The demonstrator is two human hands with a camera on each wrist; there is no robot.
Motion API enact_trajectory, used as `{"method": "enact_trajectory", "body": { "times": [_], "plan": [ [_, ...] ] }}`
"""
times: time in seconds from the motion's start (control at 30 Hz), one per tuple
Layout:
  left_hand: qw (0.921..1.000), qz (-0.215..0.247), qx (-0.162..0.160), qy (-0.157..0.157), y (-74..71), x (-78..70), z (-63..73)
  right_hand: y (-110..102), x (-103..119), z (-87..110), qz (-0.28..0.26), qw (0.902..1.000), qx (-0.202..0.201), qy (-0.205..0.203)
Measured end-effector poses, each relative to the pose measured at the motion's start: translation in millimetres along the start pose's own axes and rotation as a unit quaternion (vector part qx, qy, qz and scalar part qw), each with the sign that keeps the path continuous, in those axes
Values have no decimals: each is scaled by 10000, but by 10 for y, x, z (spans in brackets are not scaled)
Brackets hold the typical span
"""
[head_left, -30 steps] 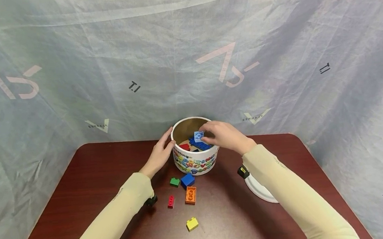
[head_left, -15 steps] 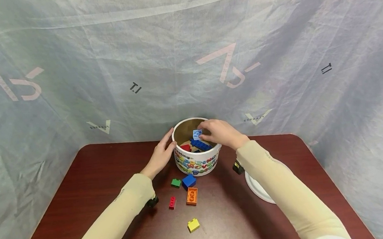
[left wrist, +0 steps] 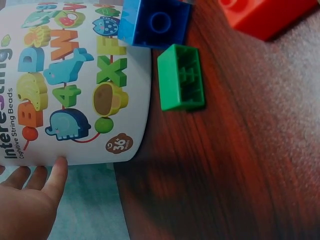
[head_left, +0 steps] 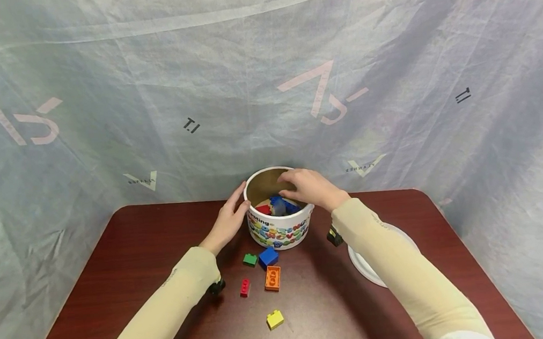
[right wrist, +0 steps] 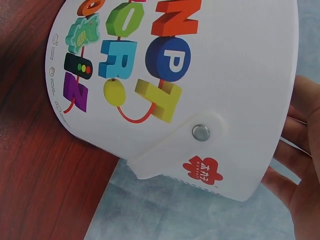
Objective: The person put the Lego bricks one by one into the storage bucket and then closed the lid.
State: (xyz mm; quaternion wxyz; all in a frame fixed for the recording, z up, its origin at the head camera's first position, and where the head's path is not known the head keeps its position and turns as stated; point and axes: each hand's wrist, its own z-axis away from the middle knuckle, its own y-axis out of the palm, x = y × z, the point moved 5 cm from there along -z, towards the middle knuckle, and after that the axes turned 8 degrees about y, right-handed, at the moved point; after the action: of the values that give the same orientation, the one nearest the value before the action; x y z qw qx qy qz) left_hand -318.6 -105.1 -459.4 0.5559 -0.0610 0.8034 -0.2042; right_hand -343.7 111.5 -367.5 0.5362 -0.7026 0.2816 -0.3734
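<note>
A white bucket (head_left: 282,232) printed with colourful letters stands at the table's back; its printed side (left wrist: 132,95) fills the upper left of the left wrist view. My left hand (head_left: 226,221) rests against its left side with fingers extended, and its fingertips (left wrist: 61,167) touch the wall. Over the opening, at the right rim, is my right hand (head_left: 314,188), thumb and fingers parted with nothing between them. Below them, inside the bucket, lies a blurred light-blue building brick (head_left: 278,206), among red (head_left: 263,209) and dark blue bricks (head_left: 292,207). Part of the contents is hidden by the front wall.
In front of the bucket lie a green brick (head_left: 250,259), a blue brick (head_left: 268,257), an orange brick (head_left: 273,278), a red brick (head_left: 245,287) and a yellow brick (head_left: 275,319). A white round lid (head_left: 365,269) is partly under the right forearm. Grey cloth (head_left: 225,87) hangs behind the table.
My right hand has let go of the light-blue brick, which has dropped into the bucket. Before that, the hand shifted slightly left with it. The left hand stays against the bucket.
</note>
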Motion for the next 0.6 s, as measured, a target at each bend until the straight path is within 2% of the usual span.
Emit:
{"method": "enact_trajectory", "body": {
  "times": [0.27,0.6],
  "plan": [
    [10000,-23,-6,-16,2,0,-3,-14,17,60,-1,10000,-11,-40],
    [10000,-39,-2,-9,2,17,-8,-108,114,245,-49,9997,-128,-193]
  ]
}}
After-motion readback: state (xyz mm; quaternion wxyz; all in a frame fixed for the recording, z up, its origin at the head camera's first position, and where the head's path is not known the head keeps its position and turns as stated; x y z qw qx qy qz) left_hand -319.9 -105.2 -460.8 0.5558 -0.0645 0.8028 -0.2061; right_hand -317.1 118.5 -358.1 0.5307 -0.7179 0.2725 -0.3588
